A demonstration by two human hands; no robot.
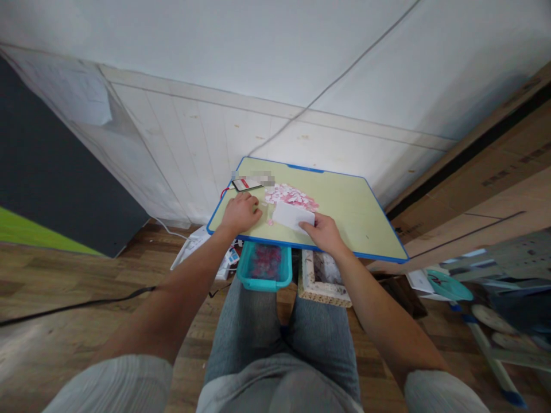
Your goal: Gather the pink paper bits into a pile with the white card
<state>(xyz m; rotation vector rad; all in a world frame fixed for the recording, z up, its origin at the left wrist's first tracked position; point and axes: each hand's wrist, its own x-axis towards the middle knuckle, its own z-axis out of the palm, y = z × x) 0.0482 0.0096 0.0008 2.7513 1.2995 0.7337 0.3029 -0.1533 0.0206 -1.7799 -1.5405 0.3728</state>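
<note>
My right hand [325, 232] grips a white rectangular card [293, 216] at its right end, with the thumb on top. The card is held at the near edge of a heap of small pink and white paper-like pieces [293, 197]. Left of the card, my left hand [242, 213] is low over the yellow-green tabletop [348, 215], its fingers curled in; whatever they may hold is hidden. A few loose pieces, one of them pink [270, 222], lie between the hands. Behind the left hand is a phone [247, 184], partly blurred out.
Below the table's front edge sit a turquoise basket [264, 284] with reddish contents and a speckled box [325, 293]. Large cardboard boxes [473, 195] stand at the right. A white wall [224, 135] rises behind the table, and a grey cable [310, 107] runs down it.
</note>
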